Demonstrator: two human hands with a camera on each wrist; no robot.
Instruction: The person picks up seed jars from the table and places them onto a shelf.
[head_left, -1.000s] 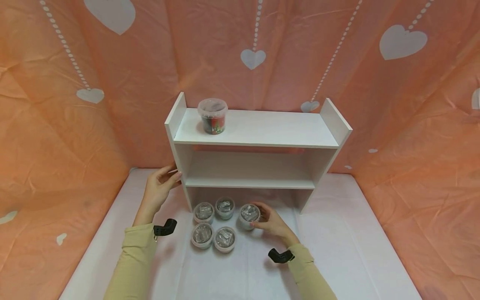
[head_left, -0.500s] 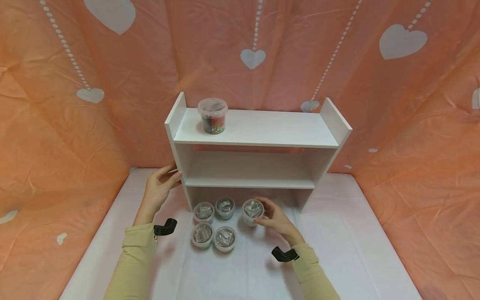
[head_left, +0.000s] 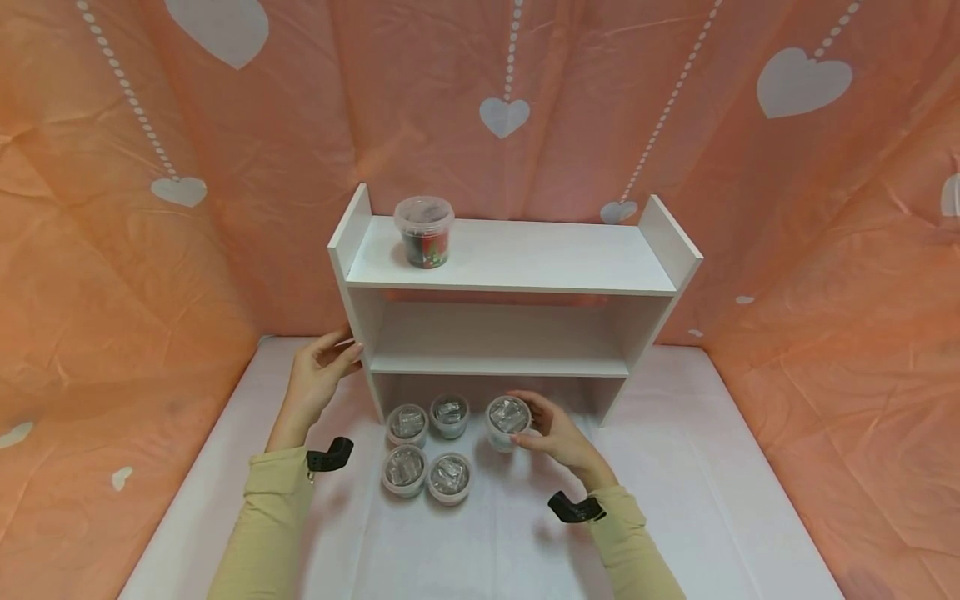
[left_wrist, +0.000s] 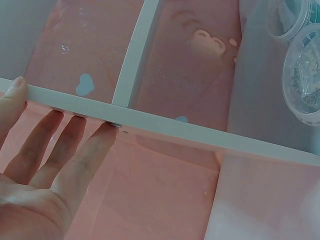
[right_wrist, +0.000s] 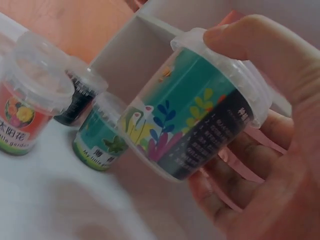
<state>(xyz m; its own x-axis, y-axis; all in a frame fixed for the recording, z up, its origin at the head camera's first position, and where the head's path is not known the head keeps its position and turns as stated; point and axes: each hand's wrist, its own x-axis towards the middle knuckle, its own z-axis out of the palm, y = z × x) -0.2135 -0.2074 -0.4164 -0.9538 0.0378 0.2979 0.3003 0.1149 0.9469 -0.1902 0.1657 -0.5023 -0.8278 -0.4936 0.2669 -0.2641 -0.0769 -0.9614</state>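
In the head view, my right hand grips a lidded plastic cup in front of the shelf's lower right part. A teal label with coloured plants shows on this cup in the right wrist view; my thumb lies on the lid's rim, and other fingers are around the far side. It appears lifted off the table. My left hand touches the left side panel of a white shelf unit, its fingers fairly straight against the outer face and the thumb at the panel's edge.
Several similar lidded cups stand grouped on the white-covered table left of the held one. Another cup with a red and black label stands on the top board's left end. An orange curtain hangs behind.
My right hand has moved the held cup slightly right and up in the head view, towards the shelf. The left hand has stayed at the side panel.
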